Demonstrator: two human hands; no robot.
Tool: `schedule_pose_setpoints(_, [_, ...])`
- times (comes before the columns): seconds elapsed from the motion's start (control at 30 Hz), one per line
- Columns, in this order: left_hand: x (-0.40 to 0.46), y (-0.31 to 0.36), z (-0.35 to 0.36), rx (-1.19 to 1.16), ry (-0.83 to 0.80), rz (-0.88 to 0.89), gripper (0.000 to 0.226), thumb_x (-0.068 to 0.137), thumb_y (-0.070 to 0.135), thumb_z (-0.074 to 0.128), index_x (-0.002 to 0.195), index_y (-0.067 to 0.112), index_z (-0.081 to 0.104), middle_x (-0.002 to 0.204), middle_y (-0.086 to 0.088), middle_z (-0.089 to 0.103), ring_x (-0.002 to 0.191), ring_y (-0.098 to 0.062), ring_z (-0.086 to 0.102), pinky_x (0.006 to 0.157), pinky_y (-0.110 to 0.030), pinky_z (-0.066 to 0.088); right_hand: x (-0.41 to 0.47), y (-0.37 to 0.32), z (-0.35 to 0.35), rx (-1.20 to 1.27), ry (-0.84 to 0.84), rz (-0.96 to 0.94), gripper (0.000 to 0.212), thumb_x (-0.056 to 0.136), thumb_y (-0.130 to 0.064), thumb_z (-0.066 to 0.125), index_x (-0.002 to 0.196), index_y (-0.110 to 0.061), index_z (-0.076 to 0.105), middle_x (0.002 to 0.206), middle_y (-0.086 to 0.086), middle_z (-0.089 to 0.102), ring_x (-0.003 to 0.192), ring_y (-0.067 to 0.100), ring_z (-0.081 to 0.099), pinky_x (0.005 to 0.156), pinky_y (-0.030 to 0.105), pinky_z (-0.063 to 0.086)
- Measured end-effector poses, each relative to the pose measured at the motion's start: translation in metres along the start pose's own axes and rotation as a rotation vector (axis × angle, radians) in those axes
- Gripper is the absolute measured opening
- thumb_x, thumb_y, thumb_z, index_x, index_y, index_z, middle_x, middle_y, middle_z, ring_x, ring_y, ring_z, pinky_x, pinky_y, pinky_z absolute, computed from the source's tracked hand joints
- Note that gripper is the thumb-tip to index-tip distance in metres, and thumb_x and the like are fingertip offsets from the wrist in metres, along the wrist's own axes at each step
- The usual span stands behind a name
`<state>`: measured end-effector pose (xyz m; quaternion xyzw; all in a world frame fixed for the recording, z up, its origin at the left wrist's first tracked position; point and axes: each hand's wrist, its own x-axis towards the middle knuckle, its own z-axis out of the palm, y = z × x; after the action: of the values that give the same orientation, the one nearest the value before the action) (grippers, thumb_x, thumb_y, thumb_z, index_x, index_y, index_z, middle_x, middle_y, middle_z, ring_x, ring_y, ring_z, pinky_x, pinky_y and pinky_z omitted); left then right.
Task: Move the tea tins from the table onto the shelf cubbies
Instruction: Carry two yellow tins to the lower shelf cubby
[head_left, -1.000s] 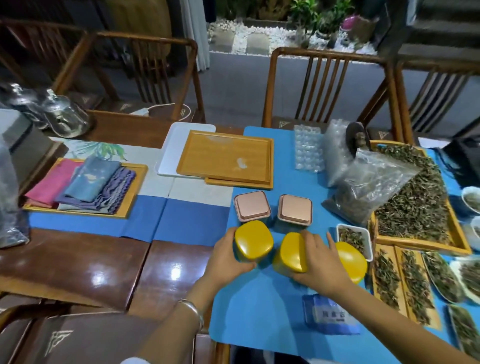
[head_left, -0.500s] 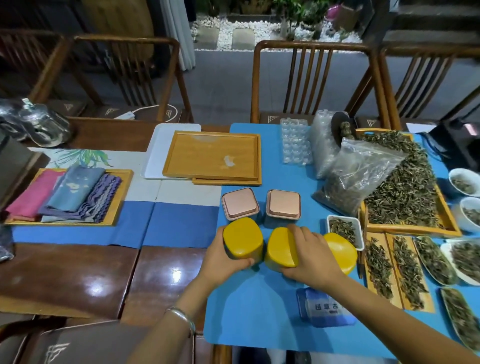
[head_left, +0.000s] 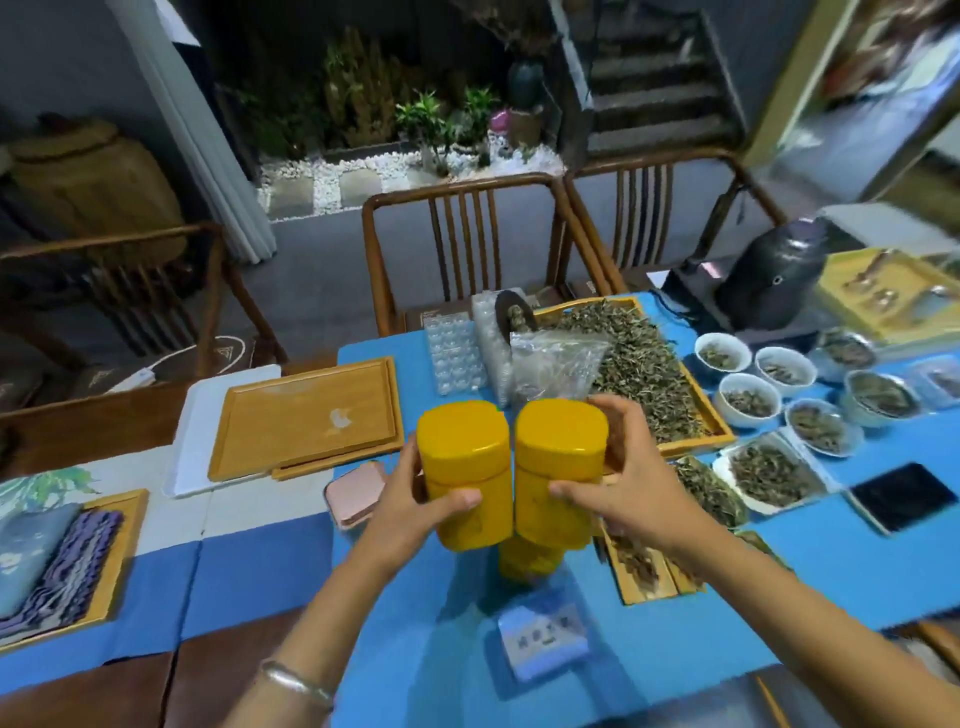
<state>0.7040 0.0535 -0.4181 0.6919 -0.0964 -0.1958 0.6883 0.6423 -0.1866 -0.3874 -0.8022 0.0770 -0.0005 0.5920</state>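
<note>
Nearest to us, at about six o'clock, our two forearms reach in, and each grip is wrapped around a tin: the left hand (head_left: 410, 499) curls round the left yellow tin (head_left: 465, 473), thumb across its front, and the right hand (head_left: 623, 488) curls round the right yellow tin (head_left: 558, 467), fingers over the far side. Both tins are lifted clear of the blue mat (head_left: 457, 649), upright and side by side, seemingly touching. To carry them well, we judge we should keep them vertical, hold low on the bodies rather than the lids, and turn toward the shelf, which we cannot see here. The tins are glossy mustard yellow, rounded-square in section, with a lid seam partway down. Just beneath them at six o'clock a third yellow tin (head_left: 530, 558) stands on the table, mostly hidden. At nine o'clock from the held pair a pink-lidded tin (head_left: 358, 493) waits on the mat. Farther off, toward one o'clock, lies a tray of loose tea leaves (head_left: 644, 374).
</note>
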Motion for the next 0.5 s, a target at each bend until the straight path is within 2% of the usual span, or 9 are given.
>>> schedule_pose_setpoints(0.13, [0.018, 0.044, 0.090, -0.038, -0.152, 0.058, 0.102, 0.032, 0.071, 0.085, 0.121, 0.037, 0.049, 0.116, 0.018, 0.064, 0.096, 0.004, 0.067, 0.072, -0.016, 0.055, -0.048, -0.012, -0.084, 0.133, 0.204, 0.000, 0.090, 0.057, -0.037, 0.084, 0.131, -0.032, 0.032, 0.129, 0.001, 0.054, 0.110, 0.017, 0.061, 0.091, 0.038, 0.054])
schedule_pose_setpoints(0.23, [0.012, 0.073, 0.178, -0.062, -0.302, 0.099, 0.100, 0.035, 0.071, 0.084, 0.122, 0.034, 0.049, 0.108, 0.019, 0.071, 0.096, 0.001, 0.069, 0.071, -0.018, 0.056, -0.108, -0.011, -0.154, 0.211, 0.374, 0.014, 0.087, 0.058, -0.041, 0.080, 0.133, -0.028, 0.038, 0.127, 0.000, 0.055, 0.109, 0.018, 0.061, 0.087, 0.033, 0.055])
schedule_pose_setpoints(0.33, [-0.013, 0.094, 0.279, -0.069, -0.490, 0.091, 0.101, 0.033, 0.072, 0.083, 0.120, 0.033, 0.051, 0.107, 0.013, 0.073, 0.095, -0.006, 0.071, 0.069, -0.024, 0.058, -0.188, -0.002, -0.224, 0.266, 0.564, 0.033, 0.091, 0.057, -0.057, 0.083, 0.132, -0.026, 0.044, 0.129, 0.002, 0.056, 0.113, 0.023, 0.059, 0.093, 0.042, 0.052])
schedule_pose_setpoints(0.43, [-0.056, 0.107, 0.388, -0.089, -0.677, 0.053, 0.103, 0.035, 0.074, 0.081, 0.125, 0.031, 0.052, 0.108, 0.008, 0.074, 0.097, -0.016, 0.072, 0.070, -0.033, 0.059, -0.280, 0.010, -0.286, 0.378, 0.738, 0.024, 0.092, 0.043, -0.063, 0.081, 0.123, -0.027, 0.052, 0.122, 0.005, 0.064, 0.104, 0.026, 0.066, 0.087, 0.048, 0.055])
schedule_pose_setpoints(0.47, [-0.075, 0.113, 0.426, -0.089, -0.713, 0.034, 0.095, 0.041, 0.074, 0.079, 0.122, 0.031, 0.055, 0.104, 0.008, 0.075, 0.092, -0.014, 0.073, 0.066, -0.032, 0.060, -0.312, 0.013, -0.306, 0.406, 0.797, 0.014, 0.090, 0.043, -0.063, 0.081, 0.121, -0.026, 0.054, 0.118, 0.006, 0.066, 0.101, 0.027, 0.068, 0.084, 0.050, 0.056])
schedule_pose_setpoints(0.5, [-0.094, 0.117, 0.463, -0.101, -0.743, 0.026, 0.074, 0.056, 0.072, 0.072, 0.116, 0.032, 0.057, 0.099, 0.009, 0.076, 0.085, -0.011, 0.074, 0.062, -0.029, 0.060, -0.345, 0.015, -0.325, 0.423, 0.859, 0.004, 0.088, 0.044, -0.062, 0.081, 0.120, -0.025, 0.056, 0.116, 0.008, 0.068, 0.098, 0.027, 0.069, 0.081, 0.050, 0.057])
